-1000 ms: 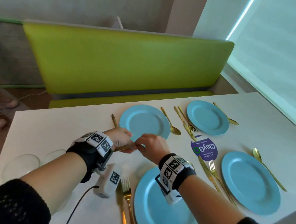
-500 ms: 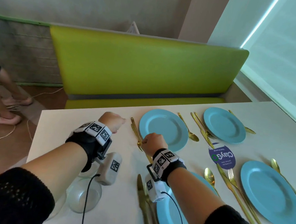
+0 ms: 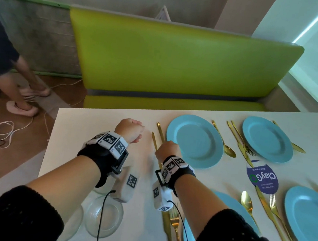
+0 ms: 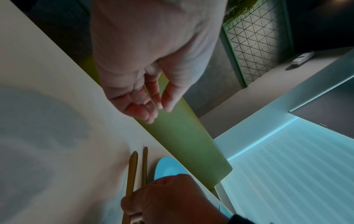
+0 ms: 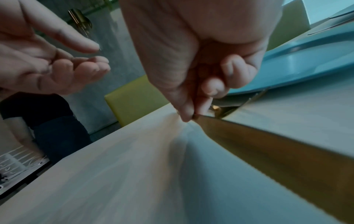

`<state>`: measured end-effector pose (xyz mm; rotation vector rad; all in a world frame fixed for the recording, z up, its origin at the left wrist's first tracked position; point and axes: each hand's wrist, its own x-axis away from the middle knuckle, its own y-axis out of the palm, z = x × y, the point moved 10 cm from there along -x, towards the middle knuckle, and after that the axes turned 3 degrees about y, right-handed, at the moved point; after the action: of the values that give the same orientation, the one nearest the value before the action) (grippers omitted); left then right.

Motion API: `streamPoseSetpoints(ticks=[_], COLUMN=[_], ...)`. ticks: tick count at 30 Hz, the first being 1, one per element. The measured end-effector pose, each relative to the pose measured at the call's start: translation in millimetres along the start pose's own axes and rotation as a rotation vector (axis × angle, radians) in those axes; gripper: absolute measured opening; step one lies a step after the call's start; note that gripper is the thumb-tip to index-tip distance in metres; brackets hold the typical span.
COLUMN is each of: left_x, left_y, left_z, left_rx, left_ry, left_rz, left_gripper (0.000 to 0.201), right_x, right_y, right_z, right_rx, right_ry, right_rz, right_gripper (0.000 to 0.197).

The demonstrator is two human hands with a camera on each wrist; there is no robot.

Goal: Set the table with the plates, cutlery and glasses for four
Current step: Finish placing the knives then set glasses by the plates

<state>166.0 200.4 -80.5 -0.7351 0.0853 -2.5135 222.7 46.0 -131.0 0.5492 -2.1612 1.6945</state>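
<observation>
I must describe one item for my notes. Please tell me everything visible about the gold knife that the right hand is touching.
The gold knife is slim, shiny and looks like metal. It lies flat on the white table, left of the far blue plate, beside a second gold piece. The right hand pinches it at the near part.

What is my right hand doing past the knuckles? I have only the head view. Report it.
Observer: In the right wrist view, the right hand pinches a gold cutlery piece between thumb and fingers. The piece lies flat on the table.
Operator: Now the left hand. Confirm it is empty.
Observer: In the left wrist view, the left hand holds nothing and is loosely curled.
Operator: Tell me what my right hand hides.
Observer: What look like fork tines lie beside the rim of the blue plate.
</observation>
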Motion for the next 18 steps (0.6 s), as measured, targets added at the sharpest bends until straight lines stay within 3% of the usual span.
streamPoseSetpoints(ticks=[3,9,18], left_x=[-5,-9,-13], left_y=[0,2,-4], left_z=[-4,-7,-10], left_rx=[0.003,0.032,0.061], left_ry=[-0.005,-0.006,-0.009], left_rz=[-0.008,-0.028,-0.009], left_gripper=[0.02,0.019,0.017], right_x=[-6,-15,-25], right_y=[-1,-10,-15], right_z=[2,4,-11], right_rx=[-0.038,-0.143,-0.089], right_ry=[0.052,0.103,0.076], right_rz=[0.019,0.094,0.144], right_gripper=[0.025,0.022,0.024])
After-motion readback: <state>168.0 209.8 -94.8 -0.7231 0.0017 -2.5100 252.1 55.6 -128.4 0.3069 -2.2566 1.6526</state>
